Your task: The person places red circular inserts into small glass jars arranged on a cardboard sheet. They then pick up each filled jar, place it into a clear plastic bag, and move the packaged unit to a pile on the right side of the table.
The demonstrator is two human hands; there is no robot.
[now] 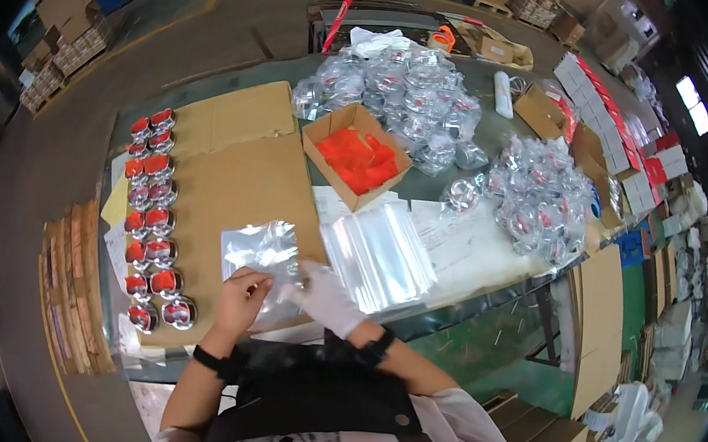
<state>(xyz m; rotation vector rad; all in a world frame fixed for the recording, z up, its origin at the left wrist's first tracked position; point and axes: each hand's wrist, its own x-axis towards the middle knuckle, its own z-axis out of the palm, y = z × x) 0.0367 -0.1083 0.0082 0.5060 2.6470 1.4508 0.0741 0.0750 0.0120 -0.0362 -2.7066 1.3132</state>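
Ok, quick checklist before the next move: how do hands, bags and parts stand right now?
1. Glove on right hand: ok, white glove on.
2. Glove on left hand: not ok, bare.
3. Clear bag at the hands: ok, over the cardboard.
4. Bag mouth open: cannot tell, glare hides it.
5. Stack of clear bags nearby: ok, right of the right hand.
6. Metal pieces lined up: ok, along the cardboard's left side.

Passable over the flat cardboard (234,176) beyond the clear bag (258,245); fenced on the left by the double row of red-and-silver pieces (158,219), right by the open box (328,177), farther back by heaped bagged pieces (398,88).
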